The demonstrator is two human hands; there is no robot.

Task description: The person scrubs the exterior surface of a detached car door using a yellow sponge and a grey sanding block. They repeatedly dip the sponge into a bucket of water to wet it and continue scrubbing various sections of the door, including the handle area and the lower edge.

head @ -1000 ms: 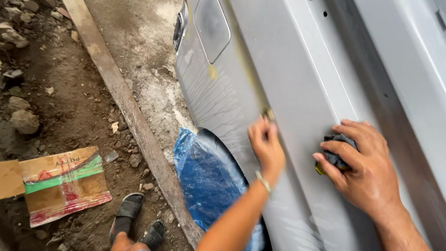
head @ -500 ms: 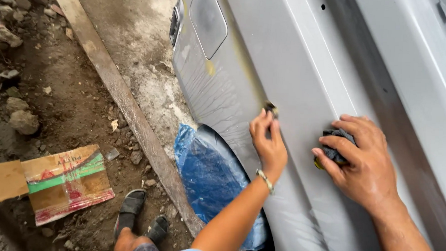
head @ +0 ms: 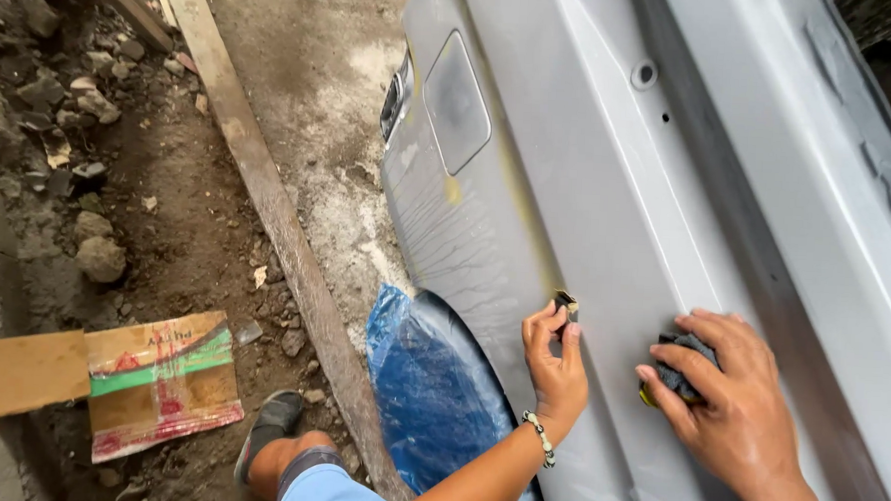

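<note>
**Two hands at work on a primed car body panel**

A grey, matt car body panel (head: 607, 218) fills the right of the view, smooth with long pressed creases, a rounded fuel flap (head: 456, 103) near its upper edge and faint wavy sanding marks above the wheel arch. Blue plastic sheeting (head: 429, 390), crinkled and glossy, covers the wheel under that arch. On the dirt ground (head: 176, 229), a weathered wooden plank (head: 268, 193) runs beside the car, with stones scattered to the left. A flat cardboard box (head: 154, 383), brown with green and red bands, lies on the ground at lower left, beside a sandalled foot (head: 269, 428).

The right hand (head: 734, 413) lies on the panel's lower crease, its grip curled around a dark sanding pad (head: 683, 356) with a yellow edge. The left hand (head: 556, 366), a beaded bracelet at the wrist, pinches a small scrap of abrasive paper (head: 565, 304) against the panel just left of the pad.

Since the earlier frames both hands sit lower in view, and the cardboard has shifted with the camera.
</note>
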